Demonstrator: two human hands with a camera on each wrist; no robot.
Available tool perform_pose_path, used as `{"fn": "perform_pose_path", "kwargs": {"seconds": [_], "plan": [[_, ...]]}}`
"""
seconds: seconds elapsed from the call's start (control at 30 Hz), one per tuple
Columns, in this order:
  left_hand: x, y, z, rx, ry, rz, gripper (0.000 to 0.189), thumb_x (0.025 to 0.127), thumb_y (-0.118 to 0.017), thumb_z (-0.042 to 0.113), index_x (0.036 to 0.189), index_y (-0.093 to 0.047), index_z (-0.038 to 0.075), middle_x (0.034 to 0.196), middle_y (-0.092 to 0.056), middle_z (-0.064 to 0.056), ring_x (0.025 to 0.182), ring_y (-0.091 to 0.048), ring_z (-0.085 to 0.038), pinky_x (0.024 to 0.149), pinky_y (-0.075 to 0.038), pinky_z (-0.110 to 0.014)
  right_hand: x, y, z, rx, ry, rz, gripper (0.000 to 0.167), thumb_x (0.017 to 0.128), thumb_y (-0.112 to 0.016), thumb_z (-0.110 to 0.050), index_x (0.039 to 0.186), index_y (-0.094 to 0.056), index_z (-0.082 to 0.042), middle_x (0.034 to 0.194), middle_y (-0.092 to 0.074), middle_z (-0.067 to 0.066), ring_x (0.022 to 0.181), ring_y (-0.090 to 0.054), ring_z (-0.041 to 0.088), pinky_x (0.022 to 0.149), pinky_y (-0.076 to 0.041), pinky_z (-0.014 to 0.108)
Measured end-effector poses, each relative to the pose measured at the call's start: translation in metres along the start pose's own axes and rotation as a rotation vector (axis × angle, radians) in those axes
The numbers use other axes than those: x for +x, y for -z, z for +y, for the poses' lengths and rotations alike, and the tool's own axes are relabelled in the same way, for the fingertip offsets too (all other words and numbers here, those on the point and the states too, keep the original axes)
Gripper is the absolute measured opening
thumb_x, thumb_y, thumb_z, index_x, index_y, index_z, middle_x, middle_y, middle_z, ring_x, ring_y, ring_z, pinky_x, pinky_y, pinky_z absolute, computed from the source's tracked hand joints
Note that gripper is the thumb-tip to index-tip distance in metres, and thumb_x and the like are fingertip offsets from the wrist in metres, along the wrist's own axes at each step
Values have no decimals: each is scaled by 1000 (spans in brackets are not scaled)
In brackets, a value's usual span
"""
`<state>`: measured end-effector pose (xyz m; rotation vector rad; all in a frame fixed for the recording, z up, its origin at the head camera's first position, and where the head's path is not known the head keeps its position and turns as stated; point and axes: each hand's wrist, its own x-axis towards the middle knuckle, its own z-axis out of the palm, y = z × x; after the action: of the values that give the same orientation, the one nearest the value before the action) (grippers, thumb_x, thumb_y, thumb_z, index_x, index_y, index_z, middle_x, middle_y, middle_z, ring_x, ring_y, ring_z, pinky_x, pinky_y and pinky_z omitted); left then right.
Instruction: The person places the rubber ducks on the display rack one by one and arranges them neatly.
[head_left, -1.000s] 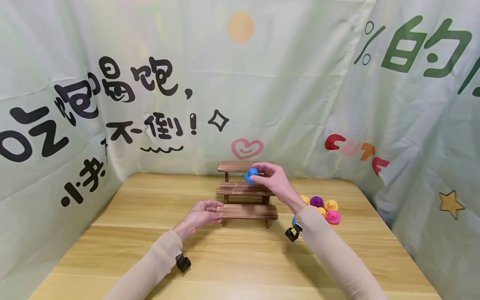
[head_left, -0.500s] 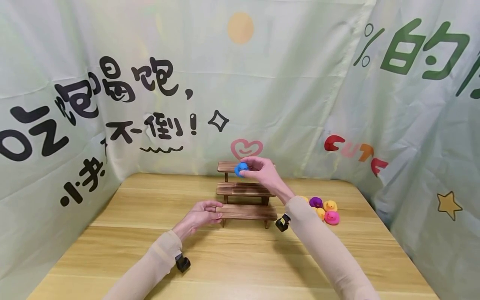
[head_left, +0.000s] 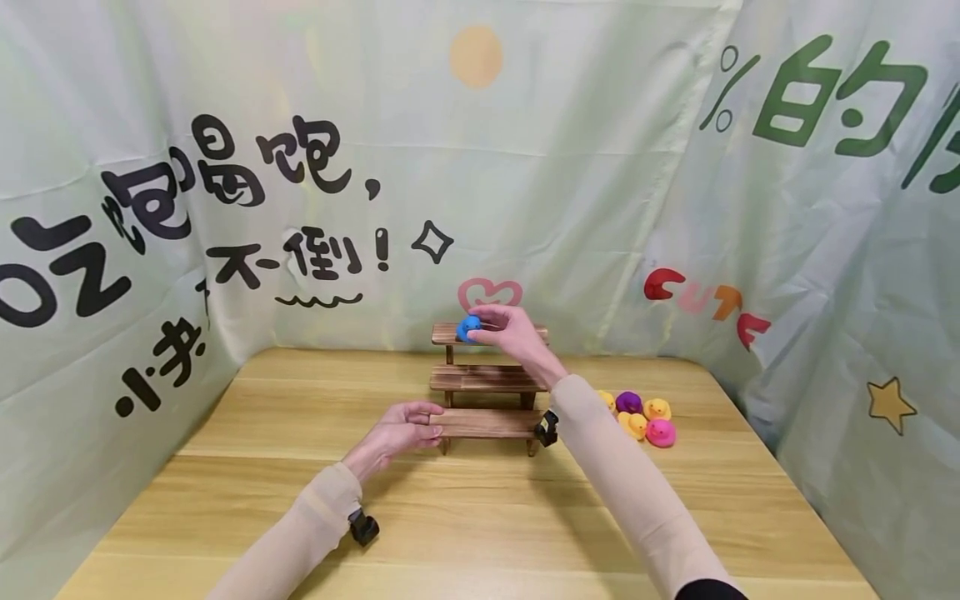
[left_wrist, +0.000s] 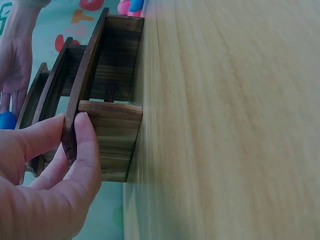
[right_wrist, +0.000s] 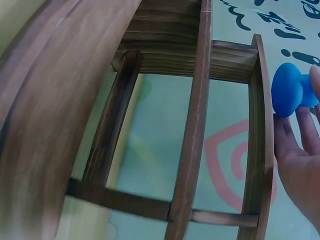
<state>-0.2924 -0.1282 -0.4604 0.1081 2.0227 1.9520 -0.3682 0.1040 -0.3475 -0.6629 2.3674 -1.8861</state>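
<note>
A small three-tier wooden shelf stand [head_left: 487,423] stands on the table. My left hand [head_left: 396,432] pinches the left end of its lowest step, thumb on one face and fingers on the other, as the left wrist view [left_wrist: 60,170] shows. At the left end of the top step, my right hand [head_left: 512,333] holds a blue rubber duck [head_left: 468,327] between thumb and fingers. In the right wrist view the duck [right_wrist: 287,90] is right at the top board, its base toward the wood.
To the right of the stand, several rubber ducks sit in a group: yellow ones [head_left: 633,426], a purple one [head_left: 628,402] and a pink one [head_left: 661,432]. A printed cloth backdrop [head_left: 375,100] rises behind the wooden table [head_left: 450,525].
My right hand has carried the blue duck leftward and up, from in front of the middle step to the left end of the top step. The left hand keeps its place on the lowest step.
</note>
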Motion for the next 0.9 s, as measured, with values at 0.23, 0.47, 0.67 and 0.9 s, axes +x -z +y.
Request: {"fn": "perform_pose_path", "kwargs": {"seconds": [0.23,0.47,0.67,0.9], "plan": [[0,0,-2,-23,-3,8,41,86,-67,-7,126,-57,-5,111,-52,-17,91,-67,-22,88,-58,-35,13,-7,1,-80,23,3,39,86,-76,-17,124,-66,-10,126,-66,10,121,-60,23,101,-50,39],[2,0,-4,-31,-4,9,41,86,-66,-8,126,-57,-5,106,-54,-15,89,-68,-22,86,-59,-35,18,-7,3,-76,14,13,40,86,-76,-16,124,-66,-10,126,-66,11,122,-59,24,102,-49,41],[1,0,-4,-23,-5,5,41,86,-67,-8,126,-57,-5,105,-55,-14,88,-68,-21,86,-59,-35,20,-7,6,-77,18,15,41,85,-77,-16,124,-66,-9,125,-67,11,120,-60,24,101,-50,40],[1,0,-1,-7,-4,0,40,86,-66,-8,125,-57,-5,102,-58,-13,86,-67,-20,86,-59,-35,21,-10,4,-97,24,5,41,85,-77,-14,124,-66,-8,126,-66,12,119,-60,26,101,-50,41]]}}
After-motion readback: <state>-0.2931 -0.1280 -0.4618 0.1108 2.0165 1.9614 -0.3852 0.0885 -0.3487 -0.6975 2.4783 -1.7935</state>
